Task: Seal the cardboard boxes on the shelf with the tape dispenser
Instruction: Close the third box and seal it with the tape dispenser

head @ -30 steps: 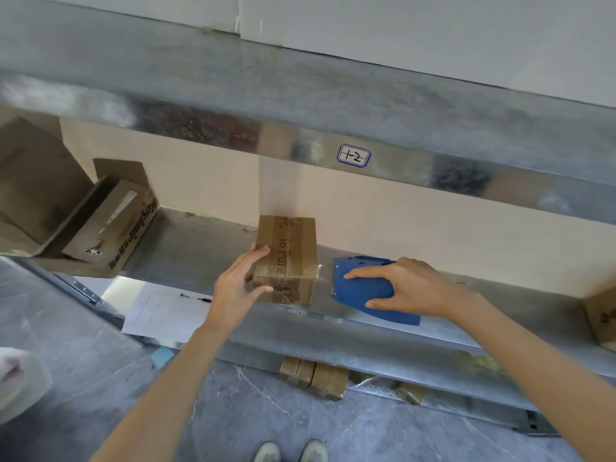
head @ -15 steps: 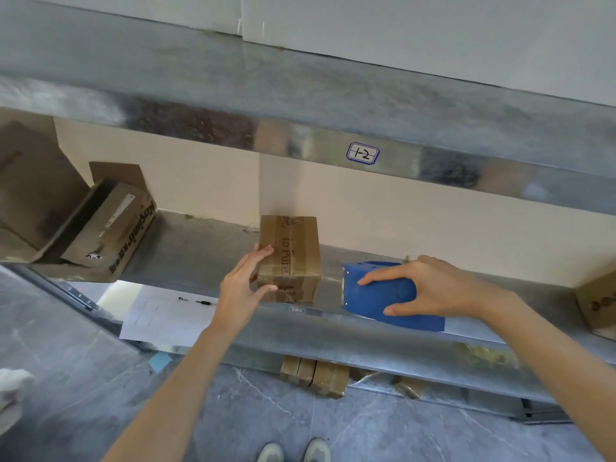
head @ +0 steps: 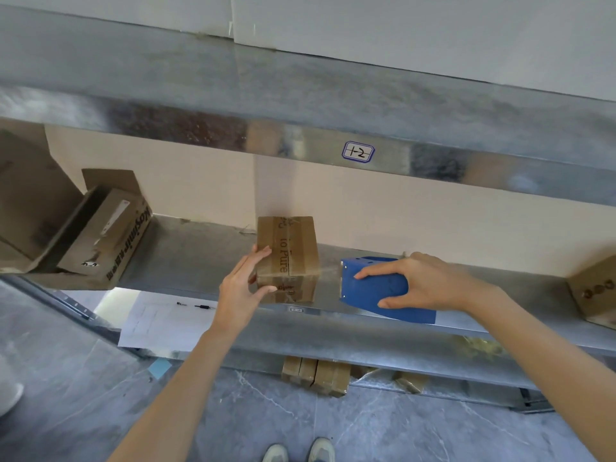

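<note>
While the small cardboard box sits mid-frame on the metal shelf, the left hand holds its lower left corner, fingers along the side and thumb on the front face. Just right of it, the right hand grips the blue tape dispenser, which rests on the shelf. An open carton lies at the left edge.

left hand: arm outstretched, fingers and thumb grip box | right hand: arm outstretched, fingers wrap tape dispenser
</note>
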{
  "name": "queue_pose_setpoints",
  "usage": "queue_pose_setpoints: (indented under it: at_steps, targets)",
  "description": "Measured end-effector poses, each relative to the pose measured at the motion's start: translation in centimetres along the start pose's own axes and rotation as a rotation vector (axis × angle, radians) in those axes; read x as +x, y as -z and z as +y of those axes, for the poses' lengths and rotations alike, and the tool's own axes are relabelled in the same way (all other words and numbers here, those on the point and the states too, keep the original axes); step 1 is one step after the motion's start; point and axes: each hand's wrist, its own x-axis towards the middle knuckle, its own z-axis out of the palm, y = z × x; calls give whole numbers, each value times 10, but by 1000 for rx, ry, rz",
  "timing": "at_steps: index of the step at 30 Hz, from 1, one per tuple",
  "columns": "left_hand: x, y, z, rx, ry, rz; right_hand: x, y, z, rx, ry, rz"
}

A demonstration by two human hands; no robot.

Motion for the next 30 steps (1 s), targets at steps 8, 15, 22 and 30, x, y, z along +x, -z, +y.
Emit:
queue_pose_setpoints:
  at_steps: [8,15,22,30]
  targets:
    - [1,1,0,9,16,-5,22,-13,-4,-29,-22,42]
    - [-2,-3,8,-66,33,13,45,-26,-30,-206,-11,145]
    - [-1,-7,10,-139,34,51,51,-43,-37,-285,-96,185]
    - [-1,-9,13,-144,58,40,80,-57,-28,-308,-171,236]
